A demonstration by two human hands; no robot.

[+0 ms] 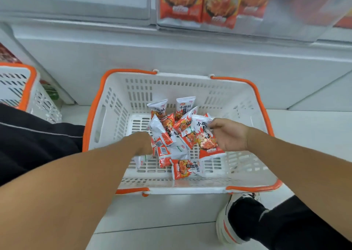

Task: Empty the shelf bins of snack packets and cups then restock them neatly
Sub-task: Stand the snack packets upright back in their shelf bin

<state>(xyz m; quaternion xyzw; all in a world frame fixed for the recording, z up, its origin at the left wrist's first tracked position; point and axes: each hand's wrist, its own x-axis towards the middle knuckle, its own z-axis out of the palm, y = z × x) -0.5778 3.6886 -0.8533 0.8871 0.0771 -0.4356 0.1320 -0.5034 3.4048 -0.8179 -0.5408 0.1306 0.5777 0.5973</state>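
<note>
White basket (pixel 114 120) holds snack packets (pixel 179 135). My right hand (pixel 228 135), at 3 o'clock, pinches one packet (pixel 206 137); my left hand (pixel 144 143) grip I cannot tell.

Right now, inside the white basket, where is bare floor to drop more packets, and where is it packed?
Bare grid shows at the basket floor's far left corner and along the right wall. The snack packets crowd the middle, between the left hand and the right hand, which grips one packet.
</note>
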